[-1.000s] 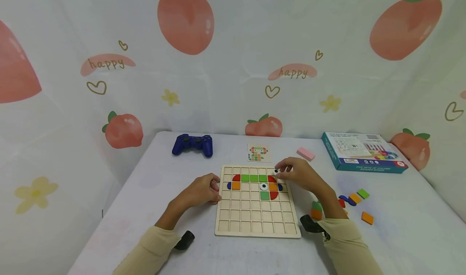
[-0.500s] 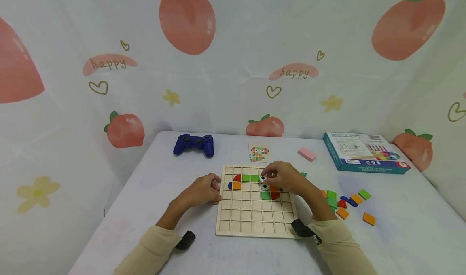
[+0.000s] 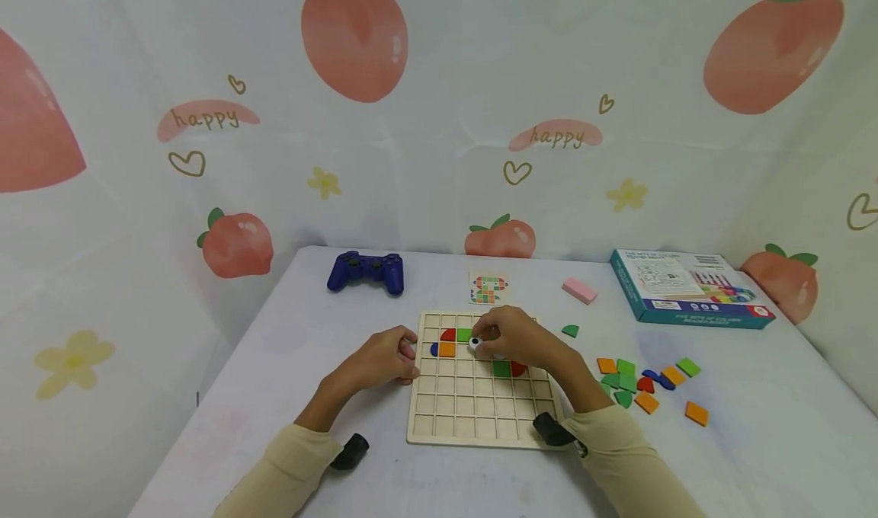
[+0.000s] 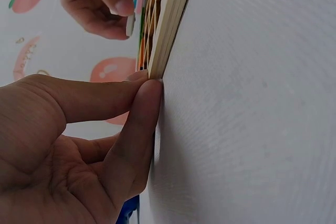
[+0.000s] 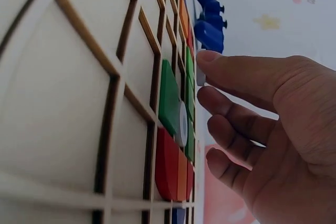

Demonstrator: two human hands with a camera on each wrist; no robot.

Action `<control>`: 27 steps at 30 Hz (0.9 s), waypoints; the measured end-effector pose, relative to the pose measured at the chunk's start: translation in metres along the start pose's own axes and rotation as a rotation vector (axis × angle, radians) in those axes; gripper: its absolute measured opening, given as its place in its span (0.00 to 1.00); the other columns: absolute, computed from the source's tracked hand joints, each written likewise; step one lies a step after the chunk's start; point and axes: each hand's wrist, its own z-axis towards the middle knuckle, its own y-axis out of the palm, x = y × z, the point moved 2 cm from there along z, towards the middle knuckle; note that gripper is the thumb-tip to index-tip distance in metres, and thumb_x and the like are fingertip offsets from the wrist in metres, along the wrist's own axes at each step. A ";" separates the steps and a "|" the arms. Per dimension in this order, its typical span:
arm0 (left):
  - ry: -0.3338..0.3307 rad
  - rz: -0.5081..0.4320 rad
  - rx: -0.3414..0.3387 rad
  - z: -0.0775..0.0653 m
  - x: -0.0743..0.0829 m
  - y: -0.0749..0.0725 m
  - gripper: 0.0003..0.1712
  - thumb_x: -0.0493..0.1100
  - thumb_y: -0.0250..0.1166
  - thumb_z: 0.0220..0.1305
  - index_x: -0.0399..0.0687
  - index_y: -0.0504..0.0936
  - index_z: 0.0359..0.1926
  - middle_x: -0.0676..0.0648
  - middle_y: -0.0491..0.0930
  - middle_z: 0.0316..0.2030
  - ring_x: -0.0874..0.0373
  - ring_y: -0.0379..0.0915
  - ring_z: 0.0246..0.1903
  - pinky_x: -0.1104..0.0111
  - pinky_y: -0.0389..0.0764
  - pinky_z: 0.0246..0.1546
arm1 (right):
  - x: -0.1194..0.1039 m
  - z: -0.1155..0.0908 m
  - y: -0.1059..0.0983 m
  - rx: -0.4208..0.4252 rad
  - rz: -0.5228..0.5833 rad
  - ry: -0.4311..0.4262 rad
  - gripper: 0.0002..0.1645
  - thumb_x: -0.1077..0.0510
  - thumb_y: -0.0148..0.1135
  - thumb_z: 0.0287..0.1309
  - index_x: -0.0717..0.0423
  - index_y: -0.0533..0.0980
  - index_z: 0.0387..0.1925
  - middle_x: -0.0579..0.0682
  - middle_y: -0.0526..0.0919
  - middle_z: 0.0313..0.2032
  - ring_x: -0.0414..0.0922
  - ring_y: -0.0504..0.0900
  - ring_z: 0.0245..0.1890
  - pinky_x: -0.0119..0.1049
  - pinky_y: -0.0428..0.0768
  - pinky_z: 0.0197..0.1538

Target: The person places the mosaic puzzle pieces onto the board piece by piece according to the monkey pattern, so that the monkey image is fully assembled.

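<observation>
A wooden grid board [image 3: 463,406] lies on the table in the head view. My left hand [image 3: 379,358] pinches its left edge between thumb and index finger, as the left wrist view shows. Over the board's upper middle, my right hand [image 3: 519,340] holds a white round eye tile [image 3: 475,343] between thumb and fingers, just above the grid. Red quarter-round, green [image 5: 168,98], orange and blue tiles sit in the upper cells, some hidden under the right hand. Another white round tile [image 5: 182,124] sits beside a green square in the right wrist view.
Loose coloured tiles [image 3: 627,382] lie right of the board, with a green quarter-round tile [image 3: 570,330] above them. Behind the board are a pattern card [image 3: 489,287], a pink block [image 3: 579,290], a blue game controller [image 3: 366,273] and a teal box [image 3: 693,288].
My right hand has carried the eye tile leftward from the board's upper right corner to above the upper middle cells. The left hand stays at the board's left edge.
</observation>
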 end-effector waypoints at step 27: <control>0.015 0.005 -0.011 -0.002 0.002 -0.001 0.31 0.32 0.76 0.59 0.32 0.76 0.63 0.45 0.80 0.41 0.57 0.78 0.36 0.66 0.83 0.40 | -0.018 0.008 0.012 -0.050 -0.027 -0.033 0.10 0.61 0.75 0.63 0.56 0.88 0.46 0.44 0.87 0.37 0.40 0.79 0.37 0.36 0.81 0.45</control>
